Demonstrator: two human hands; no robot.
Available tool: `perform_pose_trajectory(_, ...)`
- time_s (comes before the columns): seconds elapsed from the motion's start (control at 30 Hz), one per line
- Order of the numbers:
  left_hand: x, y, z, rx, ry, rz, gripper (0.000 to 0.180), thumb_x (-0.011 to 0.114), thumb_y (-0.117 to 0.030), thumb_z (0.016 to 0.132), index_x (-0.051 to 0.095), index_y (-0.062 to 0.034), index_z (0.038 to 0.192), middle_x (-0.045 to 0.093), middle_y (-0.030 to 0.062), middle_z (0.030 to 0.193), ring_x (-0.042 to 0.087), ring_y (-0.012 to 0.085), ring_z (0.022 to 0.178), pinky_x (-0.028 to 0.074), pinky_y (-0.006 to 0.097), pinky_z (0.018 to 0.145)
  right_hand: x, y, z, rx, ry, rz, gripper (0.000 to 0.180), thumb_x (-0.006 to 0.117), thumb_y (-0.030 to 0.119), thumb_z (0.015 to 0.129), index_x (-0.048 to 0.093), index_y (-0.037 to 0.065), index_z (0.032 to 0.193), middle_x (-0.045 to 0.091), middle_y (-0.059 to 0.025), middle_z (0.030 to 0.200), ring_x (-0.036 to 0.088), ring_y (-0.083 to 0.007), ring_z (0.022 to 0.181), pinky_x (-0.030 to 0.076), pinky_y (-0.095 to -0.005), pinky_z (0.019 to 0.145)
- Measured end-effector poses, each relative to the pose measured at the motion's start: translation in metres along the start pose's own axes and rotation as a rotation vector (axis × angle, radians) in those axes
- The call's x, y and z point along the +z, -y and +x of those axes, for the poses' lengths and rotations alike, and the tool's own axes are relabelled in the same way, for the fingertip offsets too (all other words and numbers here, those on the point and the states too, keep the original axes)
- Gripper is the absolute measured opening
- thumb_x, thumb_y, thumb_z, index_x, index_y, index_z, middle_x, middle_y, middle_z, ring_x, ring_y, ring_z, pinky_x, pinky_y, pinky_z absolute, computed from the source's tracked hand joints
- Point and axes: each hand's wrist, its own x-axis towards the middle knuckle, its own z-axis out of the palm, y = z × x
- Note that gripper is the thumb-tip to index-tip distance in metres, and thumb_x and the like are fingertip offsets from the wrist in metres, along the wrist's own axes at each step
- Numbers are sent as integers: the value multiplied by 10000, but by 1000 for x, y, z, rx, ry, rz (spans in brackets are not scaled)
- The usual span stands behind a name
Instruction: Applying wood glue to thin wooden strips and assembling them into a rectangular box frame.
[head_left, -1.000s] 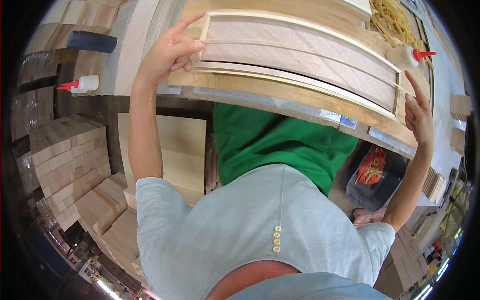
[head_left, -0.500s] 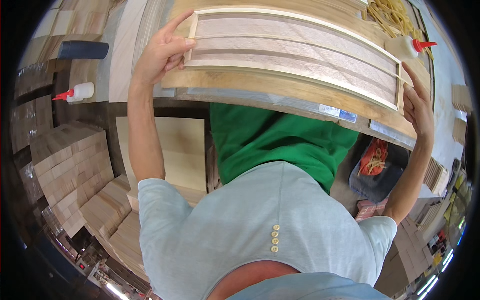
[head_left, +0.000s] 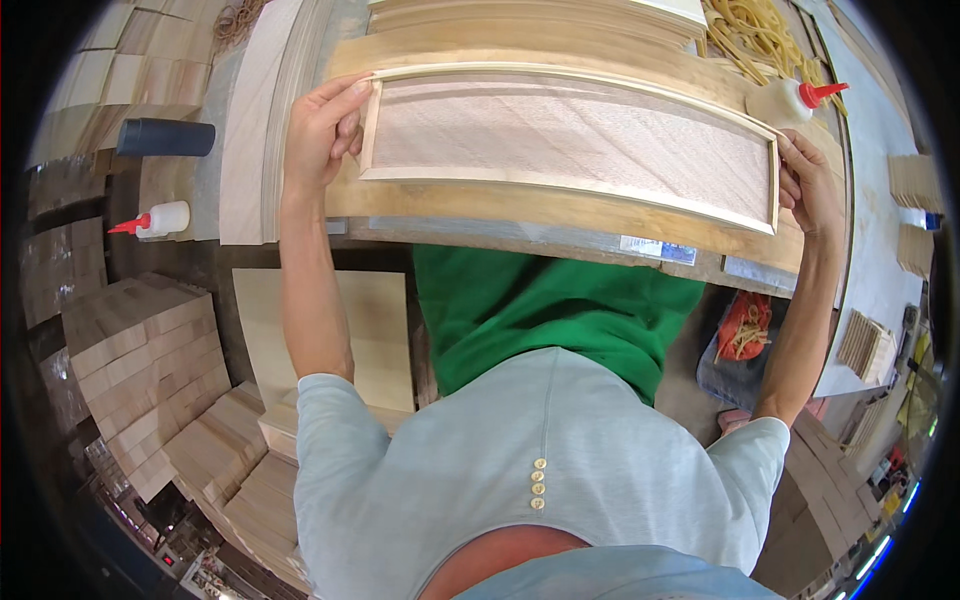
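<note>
A long, shallow wooden frame [head_left: 560, 193] with a pale wood-grain panel [head_left: 570, 130] inside lies on a wooden board [head_left: 450, 205] on the bench. Along its far side runs a thin pale strip [head_left: 560, 70]; whether it is wood or a stretched band I cannot tell. My left hand [head_left: 325, 130] is closed, thumb and forefinger pinching the strip's left end at the frame's far left corner. At the far right corner my right hand [head_left: 812, 180] pinches the other end, its fingers curled beside the frame's short side.
Behind the frame lie stacked thin boards [head_left: 540, 20] and yellow rubber bands [head_left: 745, 35]. A white glue bottle with a red tip [head_left: 785, 100] lies right of them, and another glue bottle [head_left: 165, 219] at left near a dark cylinder [head_left: 165, 137]. Wood stacks [head_left: 150, 370] stand lower left.
The thin strip has moved from across the middle of the frame to its far side, with both hands at its ends. The frame and bench appear lower in view.
</note>
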Motion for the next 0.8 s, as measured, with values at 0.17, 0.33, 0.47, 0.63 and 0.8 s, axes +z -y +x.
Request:
perform_pose_trajectory(0.17,-15,15,19,-68,25,-235,130,596,-120,912,619,8,901,436,-55,499,307,26,340,287,193,364,-3,-7,10,-47,97,90,200,494,154,996,600,-15,1003,495,37,614,331,-13,394,316,-174,337)
perform_pose_trajectory(0.33,-26,27,24,-115,173,-384,149,575,-138,925,620,-1,963,497,-59,601,395,24,418,324,192,378,3,-18,14,-38,41,19,242,534,150,964,596,-26,1118,549,37,684,351,5,425,328,-154,374)
perform_pose_trajectory(0.47,-16,31,9,-9,-92,62,323,558,-190,952,593,25,1190,649,44,1003,620,82,843,501,219,653,-8,-33,4,-63,25,-14,380,542,172,965,530,-29,1287,606,-89,1195,562,-154,1105,444,-301,958)
perform_pose_trajectory(0.63,-16,21,-31,-6,-27,364,524,487,-383,993,488,-1,1351,611,89,1190,614,131,963,526,268,723,2,-36,-23,-14,-19,-308,653,400,549,983,483,27,1366,600,-109,1165,561,-183,1071,504,-382,888)
perform_pose_trajectory(0.8,-24,32,-42,-149,93,292,649,355,-528,1004,443,2,1367,616,117,1155,627,163,954,546,288,623,7,-43,-44,86,-7,-283,688,402,592,962,552,-20,1236,628,-138,991,644,-179,848,573,-289,655)
